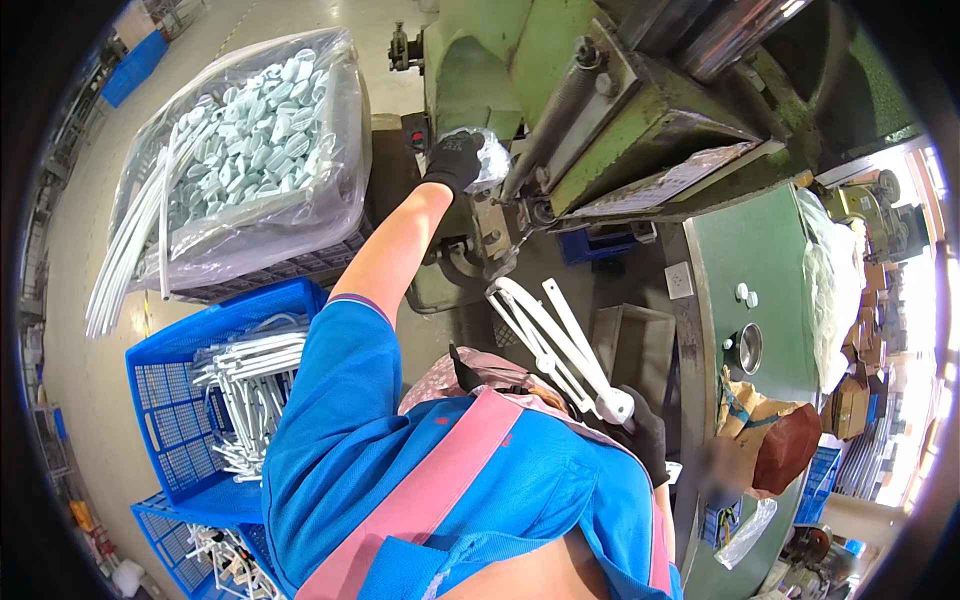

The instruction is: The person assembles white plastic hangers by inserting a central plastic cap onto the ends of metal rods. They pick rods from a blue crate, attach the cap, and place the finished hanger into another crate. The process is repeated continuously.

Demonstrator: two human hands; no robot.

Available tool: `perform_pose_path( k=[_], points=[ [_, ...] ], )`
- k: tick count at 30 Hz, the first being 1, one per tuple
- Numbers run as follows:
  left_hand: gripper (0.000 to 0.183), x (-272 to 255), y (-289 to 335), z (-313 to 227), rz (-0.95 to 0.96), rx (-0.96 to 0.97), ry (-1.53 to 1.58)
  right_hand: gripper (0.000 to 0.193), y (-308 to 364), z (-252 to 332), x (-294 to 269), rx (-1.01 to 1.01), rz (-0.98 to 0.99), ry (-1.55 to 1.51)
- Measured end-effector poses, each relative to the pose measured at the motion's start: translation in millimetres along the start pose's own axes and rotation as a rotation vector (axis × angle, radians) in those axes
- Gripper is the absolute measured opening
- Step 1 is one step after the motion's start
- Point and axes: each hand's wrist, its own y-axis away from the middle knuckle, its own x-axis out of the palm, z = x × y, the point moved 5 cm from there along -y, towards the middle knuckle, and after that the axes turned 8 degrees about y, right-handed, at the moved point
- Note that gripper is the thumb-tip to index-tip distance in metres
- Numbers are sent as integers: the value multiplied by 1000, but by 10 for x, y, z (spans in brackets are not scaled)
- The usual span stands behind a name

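Observation:
My left hand (455, 161), in a black glove, reaches forward to the green machine (480, 75). It touches a crumpled clear plastic bag (492, 162) there; its fingertips are hidden, so I cannot tell what they hold. Below the bag is a worn metal block (492, 235) of the machine. My right hand (648, 432), in a dark glove, is low at my right side. It is closed on a white tube frame (545, 335) near its round joint, with the frame's legs pointing forward and left.
Left stands a plastic-lined crate (340, 215) full of pale plastic pieces, with long white tubes across it. Nearer are blue baskets (170, 425) with white tube parts. On the right, a green table (755, 240) bears a metal bowl (748, 348) and a brown paper bag (745, 415).

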Motion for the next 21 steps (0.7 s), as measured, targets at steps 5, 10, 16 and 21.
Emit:
perform_pose_path(
  k=[5,10,16,21],
  points=[
    [29,-965,298,-544,-106,-182,501,43,-47,75,-12,-59,44,61],
    [26,-1103,1181,-1092,392,-590,1366,40,36,-171,109,14,64,-94],
    [24,-1116,1713,-1414,504,-331,1293,43,-107,3,102,-105,170,-15],
    [22,-1136,1847,-1467,598,-474,1281,48,-161,-14,94,-167,192,76]
  ],
)
